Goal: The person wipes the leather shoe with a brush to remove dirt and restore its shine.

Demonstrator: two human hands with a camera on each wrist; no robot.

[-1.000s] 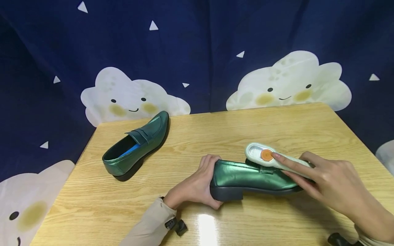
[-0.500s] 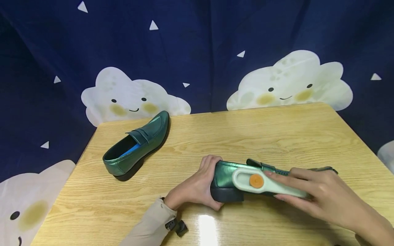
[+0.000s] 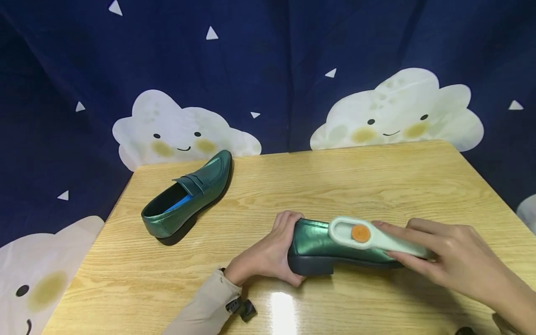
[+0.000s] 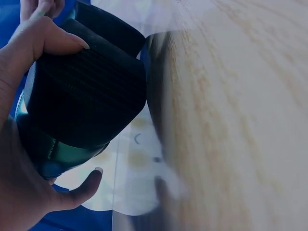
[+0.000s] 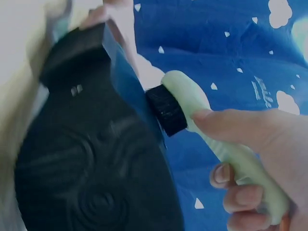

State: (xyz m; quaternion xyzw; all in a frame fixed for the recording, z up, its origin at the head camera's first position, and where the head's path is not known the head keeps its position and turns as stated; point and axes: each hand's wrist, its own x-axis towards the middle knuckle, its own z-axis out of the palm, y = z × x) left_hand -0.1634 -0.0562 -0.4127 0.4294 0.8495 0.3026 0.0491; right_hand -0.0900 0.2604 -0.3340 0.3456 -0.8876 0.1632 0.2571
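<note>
My left hand (image 3: 274, 249) grips a metallic green loafer (image 3: 311, 239) round its heel, thumb below and fingers over the back rim. In the left wrist view the thumb presses on the black heel block (image 4: 91, 91). My right hand (image 3: 448, 256) holds a pale green shoe brush (image 3: 385, 242) with an orange button, its index finger lying along the handle. The right wrist view shows the brush's black bristles (image 5: 167, 109) right at the upper's side, with the dark sole (image 5: 96, 154) facing that camera. The brush head hides part of the loafer's upper.
A second green loafer (image 3: 190, 200) with a blue insole stands at the back left of the wooden table (image 3: 259, 186). Behind the table hangs a dark blue curtain (image 3: 268, 70) with white clouds and triangles.
The brush passed from the loafer's top down to its side near the heel, then moved slightly up and toward the toe. The left hand keeps its grip; the second loafer stays put.
</note>
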